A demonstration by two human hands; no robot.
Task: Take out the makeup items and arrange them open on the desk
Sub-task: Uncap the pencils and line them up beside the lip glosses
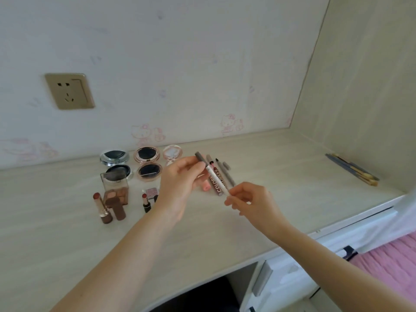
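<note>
Both hands hold one slim white makeup pen (216, 180) above the desk (67, 239). My left hand (180, 183) pinches its grey cap (200, 159) at the upper end. My right hand (249, 199) pinches the lower end of the white barrel. Beneath the pen lie a dark lettered tube (218, 184), a grey pencil (227, 176) with its cap off, and a pink item (206, 186). To the left stand open compacts (147, 164), an open silver compact (116, 163), an eyeshadow palette (116, 190) and two open lipsticks (101, 208) (145, 202).
Several brushes (353, 168) lie at the right by the side panel. A wall socket (69, 91) sits above the desk at the left. White drawers (283, 280) are below the desk's front edge, and pink fabric (391, 264) shows at the lower right.
</note>
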